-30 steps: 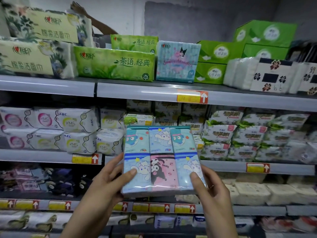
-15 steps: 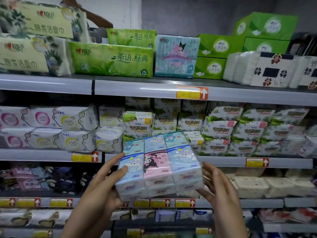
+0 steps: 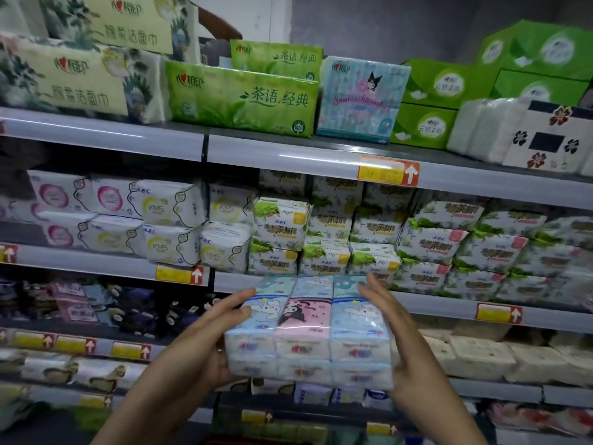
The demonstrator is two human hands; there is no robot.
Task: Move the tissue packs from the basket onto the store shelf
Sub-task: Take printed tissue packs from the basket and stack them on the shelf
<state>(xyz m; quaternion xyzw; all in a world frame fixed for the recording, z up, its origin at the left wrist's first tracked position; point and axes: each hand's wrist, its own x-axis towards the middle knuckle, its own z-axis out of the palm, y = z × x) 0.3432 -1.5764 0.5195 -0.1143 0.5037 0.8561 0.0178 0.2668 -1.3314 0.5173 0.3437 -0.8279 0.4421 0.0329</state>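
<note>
I hold a wrapped bundle of small tissue packs [image 3: 309, 332], blue and pink with cartoon prints, in front of the store shelf [image 3: 288, 152]. My left hand [image 3: 205, 345] grips its left side with the thumb on top. Along its right side lies my right hand [image 3: 398, 342], fingers stretched over the edge. The bundle lies almost flat, its printed face tilted upward, level with the third shelf down. A similar cartoon tissue pack [image 3: 359, 97] stands on the top shelf. The basket is not in view.
Green tissue packs [image 3: 240, 97] and green boxes [image 3: 426, 120] fill the top shelf. White and green pad packs [image 3: 279, 232] crowd the second shelf. Beige packs [image 3: 481, 358] sit lower right. Another person's arm [image 3: 218, 25] shows behind the top shelf.
The bundle has tipped from upright, facing me, to nearly flat and has sunk a little. Both hands shifted along its sides. The view moved closer to the shelves.
</note>
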